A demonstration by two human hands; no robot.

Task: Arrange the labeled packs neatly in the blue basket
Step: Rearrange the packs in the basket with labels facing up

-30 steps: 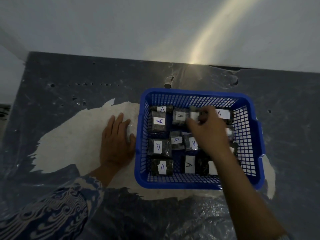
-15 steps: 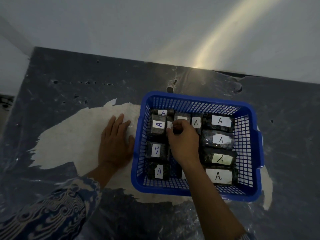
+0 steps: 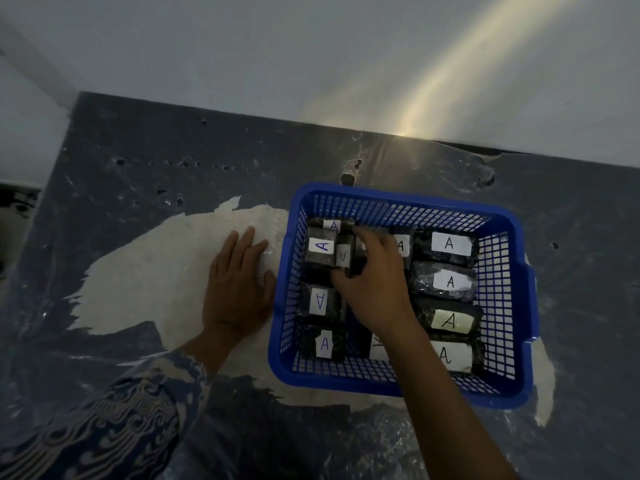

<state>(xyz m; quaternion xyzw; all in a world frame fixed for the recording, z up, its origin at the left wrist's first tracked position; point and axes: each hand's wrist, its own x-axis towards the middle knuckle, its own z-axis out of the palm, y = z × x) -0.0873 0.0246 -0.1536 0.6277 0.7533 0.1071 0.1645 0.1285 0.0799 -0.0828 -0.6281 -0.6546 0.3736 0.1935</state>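
Left hand (image 3: 239, 285) lies flat, fingers straight, palm down on the pale patch of the bench (image 3: 145, 174), just beside the left wall of the blue basket (image 3: 519, 306). It holds nothing and appears only to steady the person.

The basket sits toward the right of the bench, near its far edge. Its left column shows several labeled packs; one upright-labelled pack (image 3: 320, 249) stands near the far left corner, with a narrower tilted pack (image 3: 344, 255) touching it on the right.

Right hand (image 3: 375, 282) reaches into the middle column, fingers curled down around that tilted pack, thumb low on its near side. Judgement: the step in hand is seating this pack into line; most packs are already placed. The next move calls for laying it flat, label up, square with its neighbours, without disturbing the left column.

The right column (image 3: 448, 282) holds four packs, labels up, in tidy order.

Not verifiable: the right hand and forearm cover most of the middle column, so its count and alignment cannot be told. Dim light obscures pack contents.
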